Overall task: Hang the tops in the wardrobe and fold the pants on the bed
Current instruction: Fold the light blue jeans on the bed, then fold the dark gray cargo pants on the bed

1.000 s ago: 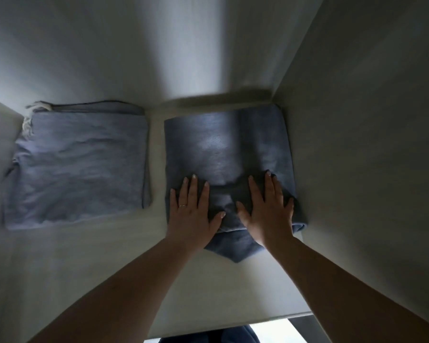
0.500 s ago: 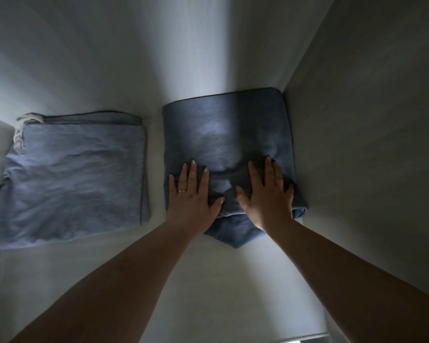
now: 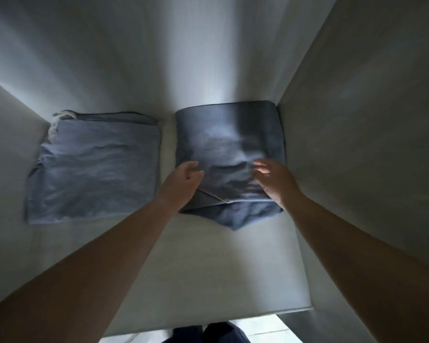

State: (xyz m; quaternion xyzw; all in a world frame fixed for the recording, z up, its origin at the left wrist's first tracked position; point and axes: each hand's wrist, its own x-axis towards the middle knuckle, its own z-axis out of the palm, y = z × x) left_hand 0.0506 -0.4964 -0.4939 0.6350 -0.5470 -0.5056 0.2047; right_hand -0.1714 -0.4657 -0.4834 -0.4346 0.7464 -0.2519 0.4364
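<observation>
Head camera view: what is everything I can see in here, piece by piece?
Folded darker blue pants: one, dark grey-blue, on the shelf's right side, against the right wall.
Folded lighter blue pants: one, pale blue with a whitish drawstring at the back left corner, on the shelf's left side, apart from the darker pair.
Wardrobe shelf: one, off-white, under both pairs.
Wardrobe walls: pale grey, at back and both sides.
Left hand: fingers curled at the darker pants' near left edge; blurred.
Right hand: at their near right edge; blurred.
</observation>
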